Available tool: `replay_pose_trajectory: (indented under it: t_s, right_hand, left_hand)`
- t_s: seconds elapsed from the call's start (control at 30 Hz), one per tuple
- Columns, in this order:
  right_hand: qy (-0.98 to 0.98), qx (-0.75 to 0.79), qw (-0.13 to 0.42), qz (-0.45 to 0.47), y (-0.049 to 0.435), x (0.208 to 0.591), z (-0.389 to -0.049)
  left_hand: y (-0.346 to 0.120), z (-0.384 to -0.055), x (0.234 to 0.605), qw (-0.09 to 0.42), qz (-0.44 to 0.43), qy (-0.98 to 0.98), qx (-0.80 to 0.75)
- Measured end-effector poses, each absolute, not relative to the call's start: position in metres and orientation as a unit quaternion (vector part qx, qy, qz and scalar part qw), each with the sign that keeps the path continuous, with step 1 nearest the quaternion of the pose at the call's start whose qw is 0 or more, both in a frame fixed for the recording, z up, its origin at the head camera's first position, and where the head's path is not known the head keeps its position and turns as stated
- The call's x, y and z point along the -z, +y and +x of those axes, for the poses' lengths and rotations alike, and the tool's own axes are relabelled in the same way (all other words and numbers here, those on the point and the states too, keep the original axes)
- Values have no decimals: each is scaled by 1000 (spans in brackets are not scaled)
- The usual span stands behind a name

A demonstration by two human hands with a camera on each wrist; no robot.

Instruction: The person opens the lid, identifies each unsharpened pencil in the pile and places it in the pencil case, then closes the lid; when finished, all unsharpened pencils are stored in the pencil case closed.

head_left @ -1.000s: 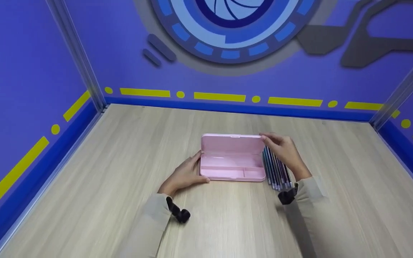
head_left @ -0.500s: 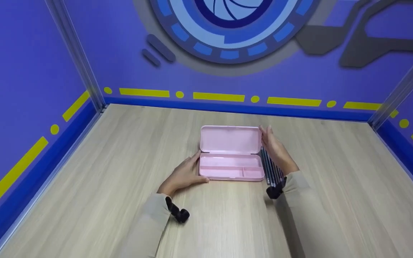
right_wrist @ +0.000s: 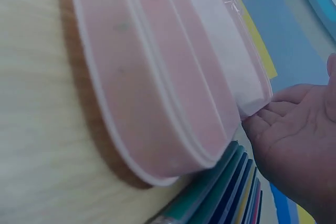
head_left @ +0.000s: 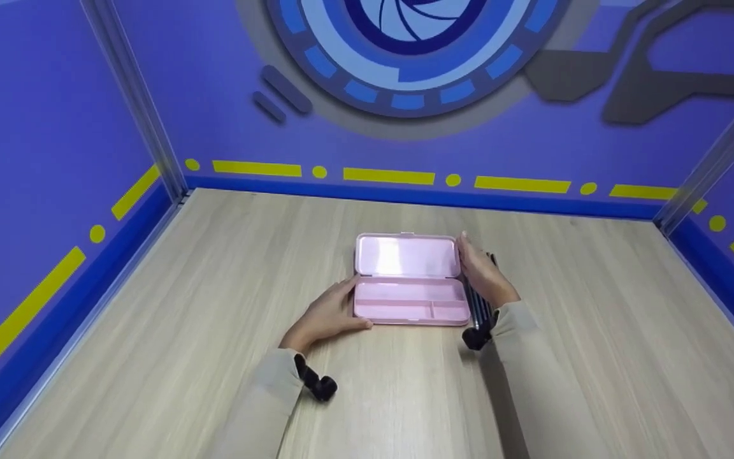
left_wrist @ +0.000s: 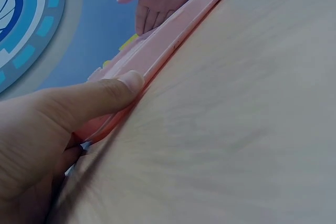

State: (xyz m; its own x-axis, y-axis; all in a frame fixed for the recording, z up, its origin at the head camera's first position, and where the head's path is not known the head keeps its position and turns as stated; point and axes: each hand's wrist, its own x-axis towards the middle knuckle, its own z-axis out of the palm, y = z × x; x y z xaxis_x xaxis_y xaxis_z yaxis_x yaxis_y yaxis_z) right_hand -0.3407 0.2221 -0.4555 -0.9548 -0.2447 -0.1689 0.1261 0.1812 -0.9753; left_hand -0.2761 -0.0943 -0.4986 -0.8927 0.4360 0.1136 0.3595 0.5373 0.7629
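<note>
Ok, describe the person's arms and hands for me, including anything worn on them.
The left sleeve and right sleeve are long, plain beige cloth. At each cuff sits a small black device with a rounded end, one on the left, one on the right. The left hand and right hand wear no gloves. No cables show.

Pink case (head_left: 411, 289) from above and wrist-close

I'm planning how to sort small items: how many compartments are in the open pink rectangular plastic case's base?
3 in the open pink rectangular plastic case: one long rear compartment, one wide front-left compartment and one small front-right compartment. None looks hidden.
</note>
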Motion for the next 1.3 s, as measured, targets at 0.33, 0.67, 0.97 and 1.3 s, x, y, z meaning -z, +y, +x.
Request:
replay_pose_trajectory:
  t_s: [0.33,0.67,0.97,1.3]
  right_hand:
    - [803,578,139,-49,230,437,-332]
    - [873,466,116,-92,251,410,-305]
    - [918,381,70,-87,281,422,-298]
    - [940,324,101,-40,301,428,-285]
  left_hand:
    - [-95,-276,497,54,213,875,-432]
    - [-96,-275,499,46,205,880,-426]
    - [-95,-276,501,49,205,879,-427]
    - [-94,-277,500,43,214,879,-424]
